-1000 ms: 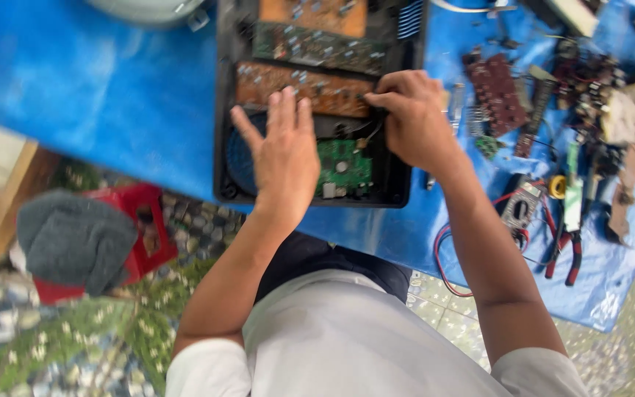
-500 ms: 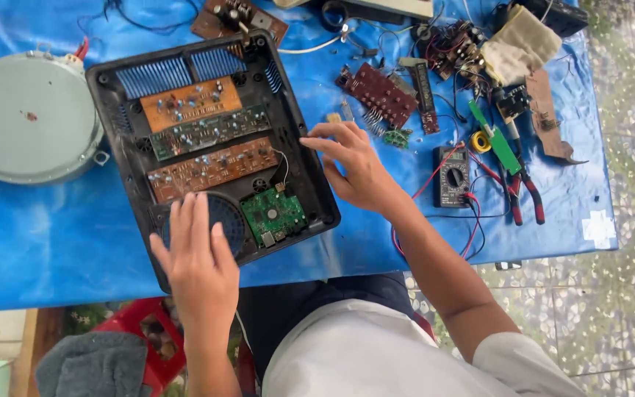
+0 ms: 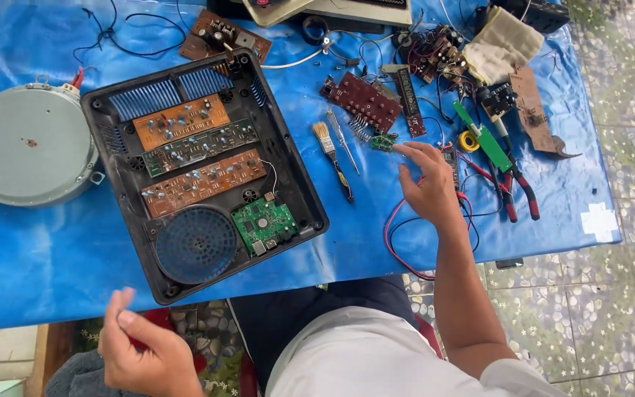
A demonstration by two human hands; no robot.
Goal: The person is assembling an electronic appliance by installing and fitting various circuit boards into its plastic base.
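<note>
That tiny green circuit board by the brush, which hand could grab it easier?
Probably the right hand: its fingers already reach beside the small green circuit board on the blue table cover. The left hand is off the table edge, near the lap.

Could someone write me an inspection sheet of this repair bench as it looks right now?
Surface: blue plastic sheet covering the table.
Job's things: small green circuit board at the right hand's fingertips; open black plastic casing holding circuit boards.
Clutter: round grey metal disc, small paintbrush, red-handled pliers, dark red circuit board.
Grippers: right hand open over the sheet; left hand off the table, holding nothing visible.
Cables: red and black wires.
Surroundings: patterned floor tiles.
</note>
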